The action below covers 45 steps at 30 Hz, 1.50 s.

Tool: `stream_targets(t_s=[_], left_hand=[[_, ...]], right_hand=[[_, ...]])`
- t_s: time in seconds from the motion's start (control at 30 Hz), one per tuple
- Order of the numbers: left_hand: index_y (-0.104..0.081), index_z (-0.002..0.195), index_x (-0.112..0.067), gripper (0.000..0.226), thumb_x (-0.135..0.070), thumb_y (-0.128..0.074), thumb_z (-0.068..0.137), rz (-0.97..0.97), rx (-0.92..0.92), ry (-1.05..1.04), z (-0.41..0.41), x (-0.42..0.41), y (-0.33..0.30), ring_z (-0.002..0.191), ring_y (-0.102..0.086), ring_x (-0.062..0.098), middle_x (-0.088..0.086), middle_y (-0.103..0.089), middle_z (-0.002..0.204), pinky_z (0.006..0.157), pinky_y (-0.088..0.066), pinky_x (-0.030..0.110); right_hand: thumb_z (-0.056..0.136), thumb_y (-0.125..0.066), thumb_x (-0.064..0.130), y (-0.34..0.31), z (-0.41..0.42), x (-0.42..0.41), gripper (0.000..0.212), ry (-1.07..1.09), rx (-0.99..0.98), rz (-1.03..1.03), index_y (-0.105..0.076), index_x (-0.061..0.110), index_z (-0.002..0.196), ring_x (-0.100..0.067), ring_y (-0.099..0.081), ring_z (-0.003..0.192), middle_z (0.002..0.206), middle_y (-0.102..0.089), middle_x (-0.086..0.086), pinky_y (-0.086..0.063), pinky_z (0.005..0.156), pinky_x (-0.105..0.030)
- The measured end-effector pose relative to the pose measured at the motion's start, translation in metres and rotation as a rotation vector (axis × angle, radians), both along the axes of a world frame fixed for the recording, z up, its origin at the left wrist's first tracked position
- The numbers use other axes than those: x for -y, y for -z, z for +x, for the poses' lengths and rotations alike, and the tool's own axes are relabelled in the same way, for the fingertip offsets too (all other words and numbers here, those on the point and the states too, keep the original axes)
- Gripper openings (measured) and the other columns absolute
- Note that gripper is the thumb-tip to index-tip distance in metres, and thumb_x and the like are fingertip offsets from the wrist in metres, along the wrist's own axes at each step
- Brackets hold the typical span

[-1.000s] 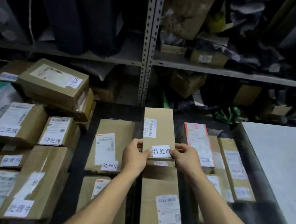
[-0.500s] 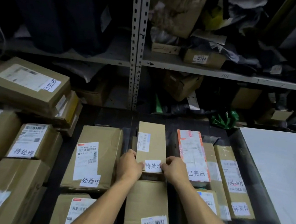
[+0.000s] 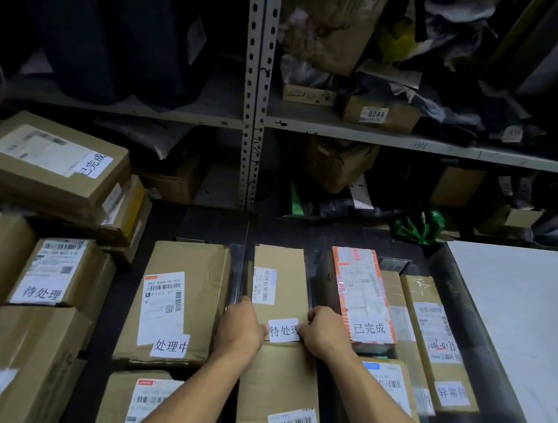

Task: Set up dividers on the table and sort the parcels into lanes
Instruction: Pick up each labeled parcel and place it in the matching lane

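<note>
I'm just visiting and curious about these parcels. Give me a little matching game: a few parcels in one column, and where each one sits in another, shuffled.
Parcels:
1. narrow box with the 待处理 label
2. orange-edged parcel marked 已完成
3. wide box marked 处理中
4. box numbered 0244

Places:
A. on the metal shelf, upper right
B. held at its near end by the left hand and right hand
C. lane left of the hands
D. lane right of the hands

Pairs: 1-B, 2-D, 3-C, 4-A
</note>
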<state>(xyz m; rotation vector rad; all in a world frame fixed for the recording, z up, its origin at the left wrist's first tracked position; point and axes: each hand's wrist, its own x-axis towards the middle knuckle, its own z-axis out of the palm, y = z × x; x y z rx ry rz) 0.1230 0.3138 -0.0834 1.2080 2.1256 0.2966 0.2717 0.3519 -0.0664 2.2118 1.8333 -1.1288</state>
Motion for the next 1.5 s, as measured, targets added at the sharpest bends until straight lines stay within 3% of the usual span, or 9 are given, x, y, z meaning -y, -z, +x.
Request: stream_targets(t_s=[0.2,0.4,0.57,0.73,0.9,1.1,1.33,1.43,1.5], left_hand=[[-0.058,0.11,-0.015,0.033,-0.03,-0.073,0.085,0.131,0.056,-0.078,-0.01,0.013,-0.013,0.095,-0.065,0.022,0.002,-0.068,0.105,0.077,-0.051,0.029],[-0.062,0.112,-0.02,0.034,-0.034,-0.075,0.083,0.368,0.188,-0.264,-0.066,0.043,-0.056,0.083,-0.059,0.009,-0.009,-0.062,0.097,0.073,-0.044,0.024],[-0.062,0.1,-0.022,0.026,-0.028,-0.079,0.081,0.528,0.264,-0.424,-0.142,0.101,-0.087,0.079,-0.062,0.004,-0.007,-0.064,0.092,0.063,-0.043,0.014],[-0.064,0.101,-0.016,0.026,-0.022,-0.079,0.081,0.585,0.235,-0.573,-0.218,0.173,-0.099,0.085,-0.065,0.015,-0.002,-0.068,0.089,0.077,-0.053,0.031],[-0.064,0.096,-0.015,0.023,-0.024,-0.079,0.081,0.556,0.205,-0.666,-0.273,0.237,-0.088,0.084,-0.065,0.013,-0.006,-0.066,0.086,0.067,-0.045,0.015],[-0.061,0.091,-0.022,0.02,-0.024,-0.079,0.081,0.525,0.188,-0.689,-0.304,0.285,-0.06,0.089,-0.066,0.014,-0.011,-0.066,0.087,0.071,-0.045,0.019],[-0.05,0.141,-0.015,0.061,-0.035,-0.071,0.088,0.224,0.26,-0.564,-0.308,0.291,-0.017,0.132,-0.048,0.023,0.005,-0.054,0.142,0.106,-0.04,0.033],[-0.052,0.138,-0.013,0.058,-0.035,-0.07,0.088,0.147,0.272,-0.551,-0.302,0.292,-0.004,0.121,-0.056,0.022,0.006,-0.061,0.134,0.089,-0.041,0.023],[-0.059,0.131,-0.013,0.051,-0.033,-0.073,0.086,0.16,0.282,-0.569,-0.299,0.293,0.0,0.101,-0.059,0.014,0.004,-0.067,0.125,0.078,-0.039,0.019]], right_hand=[[0.096,-0.054,0.014,-0.023,-0.023,0.01,0.037,-0.083,0.036,0.207,-0.053,0.009,0.132,-0.028,-0.058,0.118,0.128,-0.058,-0.011,-0.048,0.095,-0.033],[0.095,-0.062,0.023,-0.067,-0.086,0.035,0.049,-0.203,-0.191,0.447,-0.049,0.013,0.141,-0.023,-0.051,0.127,0.139,-0.054,-0.007,-0.037,0.105,-0.029],[0.094,-0.065,0.025,-0.092,-0.152,0.067,0.042,-0.229,-0.369,0.447,-0.057,0.013,0.133,-0.016,-0.063,0.105,0.117,-0.068,-0.003,-0.045,0.09,-0.023],[0.095,-0.063,0.031,-0.091,-0.212,0.109,0.039,-0.261,-0.495,0.397,-0.059,0.019,0.131,-0.004,-0.062,0.083,0.097,-0.065,0.01,-0.043,0.067,-0.011],[0.095,-0.064,0.025,-0.073,-0.26,0.148,0.037,-0.27,-0.537,0.249,-0.059,0.013,0.129,-0.02,-0.065,0.101,0.111,-0.068,-0.004,-0.054,0.088,-0.041],[0.094,-0.064,0.032,-0.043,-0.291,0.19,0.045,-0.302,-0.455,0.184,-0.056,0.014,0.134,-0.016,-0.066,0.103,0.114,-0.071,-0.002,-0.048,0.085,-0.029],[0.096,-0.059,0.037,-0.001,-0.317,0.23,0.05,-0.203,-0.325,-0.046,-0.049,0.009,0.136,-0.029,-0.058,0.119,0.134,-0.06,-0.012,-0.043,0.089,-0.03],[0.095,-0.058,0.033,0.012,-0.32,0.245,0.031,-0.168,-0.363,-0.167,-0.058,0.013,0.119,-0.018,-0.066,0.094,0.12,-0.068,-0.009,-0.054,0.077,-0.029],[0.095,-0.059,0.029,0.018,-0.319,0.251,0.033,-0.16,-0.404,-0.148,-0.06,0.013,0.124,-0.017,-0.066,0.099,0.119,-0.069,-0.005,-0.053,0.077,-0.024]])
